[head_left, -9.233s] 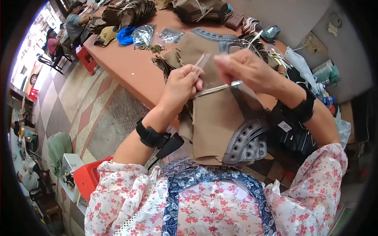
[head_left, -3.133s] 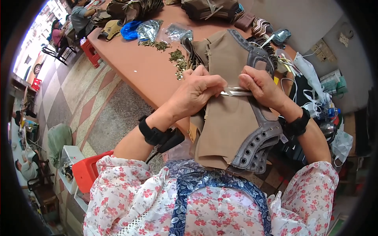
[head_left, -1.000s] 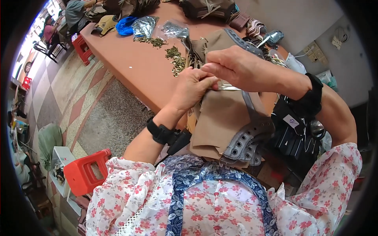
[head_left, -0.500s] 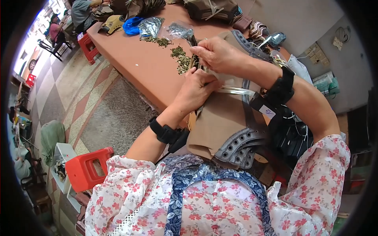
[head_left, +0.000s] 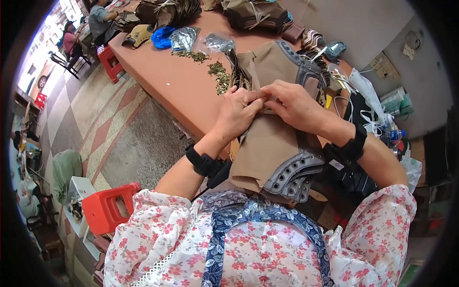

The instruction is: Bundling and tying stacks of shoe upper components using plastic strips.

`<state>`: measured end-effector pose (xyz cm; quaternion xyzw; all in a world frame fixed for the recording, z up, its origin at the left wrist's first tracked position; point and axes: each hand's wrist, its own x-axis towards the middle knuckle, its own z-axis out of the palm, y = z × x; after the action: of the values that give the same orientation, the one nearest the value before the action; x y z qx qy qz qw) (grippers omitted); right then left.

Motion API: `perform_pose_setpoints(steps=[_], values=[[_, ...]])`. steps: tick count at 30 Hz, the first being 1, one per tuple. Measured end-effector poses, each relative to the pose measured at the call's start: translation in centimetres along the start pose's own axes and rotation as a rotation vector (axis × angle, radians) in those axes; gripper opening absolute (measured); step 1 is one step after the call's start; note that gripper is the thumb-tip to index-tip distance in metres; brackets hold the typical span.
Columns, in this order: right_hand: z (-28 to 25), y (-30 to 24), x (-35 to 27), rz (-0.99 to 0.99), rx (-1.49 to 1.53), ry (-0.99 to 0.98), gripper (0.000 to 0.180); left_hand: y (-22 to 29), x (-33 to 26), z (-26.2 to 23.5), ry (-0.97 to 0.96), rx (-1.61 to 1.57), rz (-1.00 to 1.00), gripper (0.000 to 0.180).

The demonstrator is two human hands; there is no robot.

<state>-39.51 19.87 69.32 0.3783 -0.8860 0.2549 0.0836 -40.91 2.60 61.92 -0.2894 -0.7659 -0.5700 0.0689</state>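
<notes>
A stack of brown shoe uppers (head_left: 270,143) with grey eyelet edging lies across the table's near edge and over my lap. A pale tie strip (head_left: 255,74) runs over its narrow middle. My left hand (head_left: 235,110) rests at the stack's left edge, thumb and fingers closed on the strip. My right hand (head_left: 297,106) meets it there, fingertips pinched on the strip. The exact crossing of the strip is hidden under my fingers.
Small brass-coloured eyelets (head_left: 220,79) lie scattered on the brown table (head_left: 177,91), near clear plastic bags (head_left: 220,42) and a blue bag (head_left: 163,37). More bundled uppers (head_left: 256,14) stand at the back. A red stool (head_left: 107,208) is at left; two people sit beyond.
My right hand has come down from above the stack's far left edge to beside my left hand. The white strands trailing to my right wrist no longer show across the stack.
</notes>
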Motion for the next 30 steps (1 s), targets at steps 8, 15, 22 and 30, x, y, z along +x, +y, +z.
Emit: perform_pose_setpoints(steps=[8,15,22,30], values=[[-0.8,0.3,-0.5,0.175,0.089,-0.002,0.007,0.9,0.2,0.3,0.032,0.026,-0.043,0.021],[-1.0,0.6,-0.8,0.272,0.202,-0.049,0.009,0.4,0.5,1.0,0.031,-0.299,-0.058,0.009],[-0.6,1.5,-1.2,0.134,0.038,-0.024,0.011,0.5,1.2,1.5,0.048,-0.424,-0.038,0.007],[-0.3,1.5,-0.7,0.195,0.231,0.016,0.014,1.1,0.8,0.8,0.077,-0.548,-0.202,0.011]])
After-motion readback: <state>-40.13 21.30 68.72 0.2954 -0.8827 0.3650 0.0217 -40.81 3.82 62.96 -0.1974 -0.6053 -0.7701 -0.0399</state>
